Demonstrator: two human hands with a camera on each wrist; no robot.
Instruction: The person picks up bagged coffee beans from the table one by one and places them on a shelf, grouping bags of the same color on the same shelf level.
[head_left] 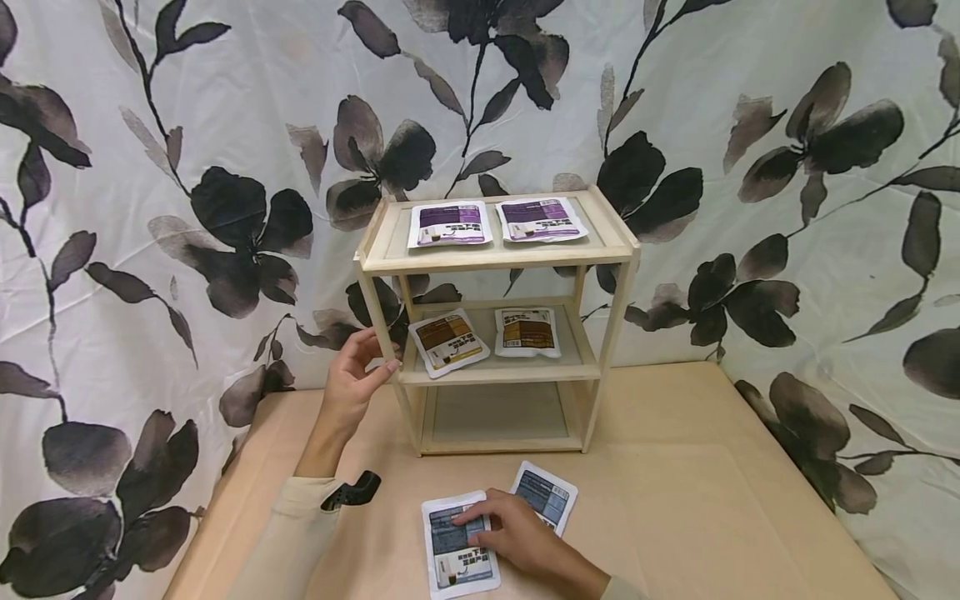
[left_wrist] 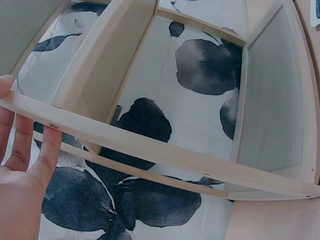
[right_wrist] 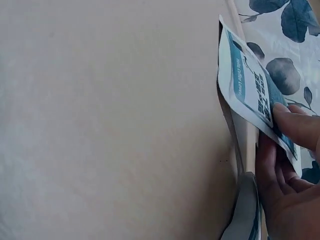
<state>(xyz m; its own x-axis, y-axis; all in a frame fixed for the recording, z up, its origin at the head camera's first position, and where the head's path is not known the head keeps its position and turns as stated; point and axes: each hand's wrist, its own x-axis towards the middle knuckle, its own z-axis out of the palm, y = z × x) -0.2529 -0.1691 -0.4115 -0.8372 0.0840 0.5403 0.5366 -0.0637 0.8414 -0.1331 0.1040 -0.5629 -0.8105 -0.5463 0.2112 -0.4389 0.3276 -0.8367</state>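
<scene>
A small three-tier wooden shelf [head_left: 498, 377] stands on the table. My left hand [head_left: 358, 379] grips its left front post [left_wrist: 150, 145], thumb on one side and fingers round the other. Between thumb and fingers my right hand [head_left: 517, 533] pinches a white-edged blue packet [right_wrist: 250, 82], which is tilted in the right wrist view. In the head view that packet [head_left: 450, 542] is in front of the shelf. Partly behind the right hand lies a second blue packet [head_left: 546, 492].
Two purple packets [head_left: 452, 225] lie side by side on the top tier. The middle tier bears two brown packets [head_left: 448, 342], the left one askew. On the bottom tier a bare panel [head_left: 498, 412] shows. A flowered cloth [head_left: 247, 108] hangs behind the table [head_left: 675, 483].
</scene>
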